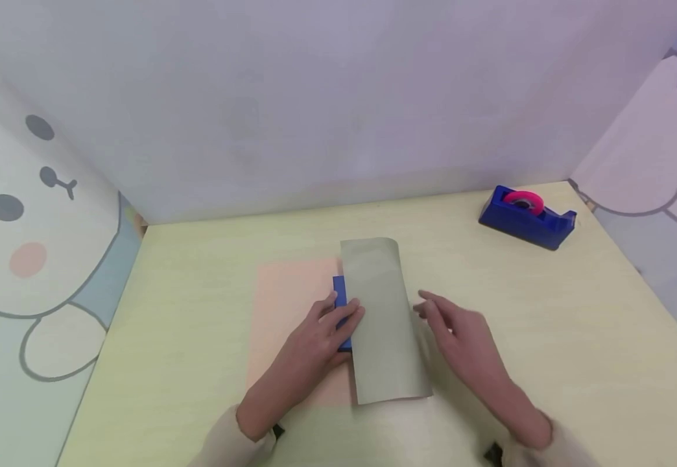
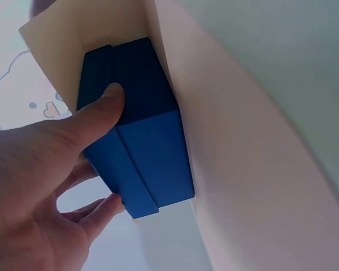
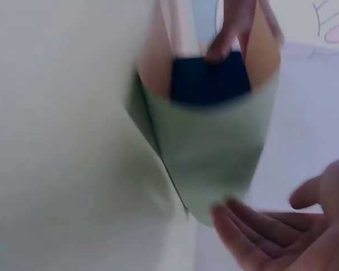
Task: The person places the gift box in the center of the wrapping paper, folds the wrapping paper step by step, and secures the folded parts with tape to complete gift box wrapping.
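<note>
L hand (image 1: 309, 340) pinches blue box (image 2: 152, 152) betw. thumb & fingers, prob. to steady it inside folded sheet (image 1: 382, 331); sheet's R part arches over box, mid-table (image 1: 548, 337). R hand (image 1: 469, 337): fingers loosely extended, just R of sheet, contact unclear; likely placed to support it.

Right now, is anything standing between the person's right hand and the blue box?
Yes, the folded paper sheet: its raised grey-green side curves between the right hand and the blue box, partly hiding the box in the head view. Nothing visible separates the left hand from the box, which it grips.
</note>
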A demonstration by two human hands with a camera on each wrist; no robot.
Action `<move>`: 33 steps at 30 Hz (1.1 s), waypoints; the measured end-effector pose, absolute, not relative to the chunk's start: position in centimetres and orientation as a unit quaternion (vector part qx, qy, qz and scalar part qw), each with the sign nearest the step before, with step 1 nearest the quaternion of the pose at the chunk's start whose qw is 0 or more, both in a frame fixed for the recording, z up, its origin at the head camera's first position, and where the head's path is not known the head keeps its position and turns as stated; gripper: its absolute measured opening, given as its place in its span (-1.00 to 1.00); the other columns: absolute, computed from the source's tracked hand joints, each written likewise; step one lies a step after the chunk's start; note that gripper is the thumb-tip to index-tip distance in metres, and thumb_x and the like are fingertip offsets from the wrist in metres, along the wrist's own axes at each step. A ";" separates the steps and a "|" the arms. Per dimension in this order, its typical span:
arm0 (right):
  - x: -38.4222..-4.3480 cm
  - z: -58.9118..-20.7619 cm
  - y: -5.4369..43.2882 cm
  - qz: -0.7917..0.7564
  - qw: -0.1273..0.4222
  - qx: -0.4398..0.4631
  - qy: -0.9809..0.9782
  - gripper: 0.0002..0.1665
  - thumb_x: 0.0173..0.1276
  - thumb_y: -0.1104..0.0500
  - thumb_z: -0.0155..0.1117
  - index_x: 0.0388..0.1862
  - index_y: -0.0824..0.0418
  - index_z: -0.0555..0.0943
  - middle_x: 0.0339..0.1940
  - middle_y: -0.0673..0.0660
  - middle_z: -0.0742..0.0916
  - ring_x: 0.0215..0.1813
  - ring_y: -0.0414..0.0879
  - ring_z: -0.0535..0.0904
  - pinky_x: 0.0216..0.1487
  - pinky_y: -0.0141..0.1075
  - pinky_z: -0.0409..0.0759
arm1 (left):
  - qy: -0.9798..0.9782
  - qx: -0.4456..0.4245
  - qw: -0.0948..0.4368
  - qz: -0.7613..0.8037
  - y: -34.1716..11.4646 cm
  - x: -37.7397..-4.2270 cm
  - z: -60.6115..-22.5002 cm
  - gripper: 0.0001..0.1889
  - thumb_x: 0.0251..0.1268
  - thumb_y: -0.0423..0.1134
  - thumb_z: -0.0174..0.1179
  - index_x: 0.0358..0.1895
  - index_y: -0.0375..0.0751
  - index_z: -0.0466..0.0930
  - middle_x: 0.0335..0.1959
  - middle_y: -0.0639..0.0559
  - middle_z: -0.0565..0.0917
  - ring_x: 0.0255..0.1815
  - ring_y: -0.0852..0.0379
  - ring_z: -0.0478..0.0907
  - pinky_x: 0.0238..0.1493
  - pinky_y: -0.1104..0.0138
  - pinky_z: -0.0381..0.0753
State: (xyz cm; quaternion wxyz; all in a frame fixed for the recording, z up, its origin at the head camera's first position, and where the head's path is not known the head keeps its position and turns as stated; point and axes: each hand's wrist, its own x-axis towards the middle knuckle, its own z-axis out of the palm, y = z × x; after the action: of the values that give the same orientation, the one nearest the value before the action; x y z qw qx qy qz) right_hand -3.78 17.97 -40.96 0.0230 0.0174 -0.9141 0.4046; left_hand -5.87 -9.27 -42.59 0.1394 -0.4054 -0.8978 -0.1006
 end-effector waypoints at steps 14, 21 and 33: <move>-8.5 -42.0 18.0 0.414 -0.101 0.065 -0.902 -0.52 0.71 -0.04 -0.01 -0.46 0.14 0.40 -0.58 -0.04 0.32 -0.49 -0.18 0.27 -0.44 -0.37 0.29 | -0.901 -0.404 0.141 -0.073 -9.1 -5.9 -42.4 -0.21 0.11 -0.01 0.56 0.45 -0.14 0.53 0.42 -0.03 0.58 0.41 -0.19 0.49 0.35 0.25 0.61; -4.5 -41.9 17.7 0.415 -0.084 0.066 -0.904 -0.51 0.69 -0.02 0.05 -0.52 0.09 0.33 -0.62 -0.11 0.26 -0.55 -0.33 0.17 -0.48 -0.43 0.25 | -0.901 -0.403 0.144 -0.064 -9.1 -6.0 -42.2 -0.21 0.09 0.00 0.57 0.44 -0.14 0.54 0.41 -0.03 0.59 0.40 -0.19 0.50 0.33 0.25 0.63; -6.5 -42.1 17.5 0.391 -0.056 0.059 -0.917 -0.52 0.69 0.03 0.04 -0.53 0.10 0.32 -0.65 -0.08 0.28 -0.60 -0.26 0.21 -0.55 -0.39 0.29 | -0.897 -0.412 0.150 -0.058 -9.2 -6.1 -42.4 -0.23 0.09 -0.01 0.58 0.41 -0.12 0.57 0.40 -0.02 0.59 0.39 -0.22 0.50 0.30 0.27 0.64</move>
State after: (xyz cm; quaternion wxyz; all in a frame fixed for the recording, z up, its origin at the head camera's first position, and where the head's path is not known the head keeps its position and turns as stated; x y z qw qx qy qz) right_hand -6.46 17.47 -42.11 -0.0555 0.0590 -0.9169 0.3907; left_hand -6.12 -9.16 -42.42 0.1498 -0.4124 -0.8967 -0.0581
